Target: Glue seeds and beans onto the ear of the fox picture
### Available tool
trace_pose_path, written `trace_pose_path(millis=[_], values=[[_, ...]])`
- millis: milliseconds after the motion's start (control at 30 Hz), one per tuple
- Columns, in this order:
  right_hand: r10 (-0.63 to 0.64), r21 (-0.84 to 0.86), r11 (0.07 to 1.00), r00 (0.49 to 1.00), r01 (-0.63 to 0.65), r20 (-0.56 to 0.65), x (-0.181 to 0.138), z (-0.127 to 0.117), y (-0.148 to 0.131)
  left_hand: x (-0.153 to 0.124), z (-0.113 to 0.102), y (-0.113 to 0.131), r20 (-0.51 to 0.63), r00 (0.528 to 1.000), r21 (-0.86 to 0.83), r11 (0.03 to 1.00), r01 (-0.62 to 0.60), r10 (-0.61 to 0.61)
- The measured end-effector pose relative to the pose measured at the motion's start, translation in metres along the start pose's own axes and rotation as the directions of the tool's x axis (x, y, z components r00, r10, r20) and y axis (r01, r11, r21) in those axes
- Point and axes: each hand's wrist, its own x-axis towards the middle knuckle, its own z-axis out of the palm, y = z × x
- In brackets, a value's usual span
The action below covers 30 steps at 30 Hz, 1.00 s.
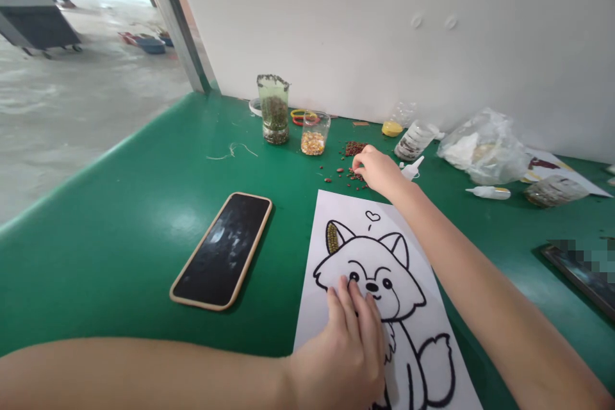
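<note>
A white sheet of paper with a black outline drawing of a fox lies on the green table. The inside of the fox's left-side ear is covered with small greenish seeds. Flat over the fox's face and chest rests my left hand, its fingers stretched out. Beyond the paper's top edge, my right hand is among loose red beans, thumb and fingertips pinched together. Whatever is between those fingertips is too small to make out. A white glue bottle lies just behind that hand.
Left of the paper lies a phone. Along the back stand a green cup of dark seeds and a clear cup of corn kernels. A plastic jar, plastic bag and second glue bottle are at right.
</note>
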Motion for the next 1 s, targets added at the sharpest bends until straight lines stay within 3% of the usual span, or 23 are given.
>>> trace_pose_path(millis=[133, 367, 700, 867, 1000], values=[[-0.026, -0.003, 1.0, 0.999, 0.026, 0.035, 0.002, 0.002, -0.001, 0.0, 0.0, 0.0, 0.004, 1.0, -0.002, 1.0, 0.0, 0.0], [0.08, -0.073, 0.995, 0.988, -0.071, 0.133, 0.005, -0.001, -0.006, -0.001, 0.0, 0.0, 0.0, 1.0, 0.004, 1.0, -0.004, 0.004], [0.022, -0.161, 0.987, 0.984, 0.006, 0.175, -0.005, -0.008, -0.015, 0.0, 0.001, -0.001, -0.005, 1.0, 0.005, 1.0, -0.007, 0.007], [-0.058, 0.005, 0.998, 0.997, 0.059, -0.052, -0.056, -0.009, -0.035, -0.001, -0.001, -0.002, 0.008, 1.0, -0.002, 1.0, -0.008, 0.008], [-0.213, 0.181, 0.959, 0.976, 0.216, -0.038, -0.113, 0.006, -0.052, -0.001, -0.001, -0.001, 0.006, 1.0, -0.006, 1.0, -0.005, 0.005]])
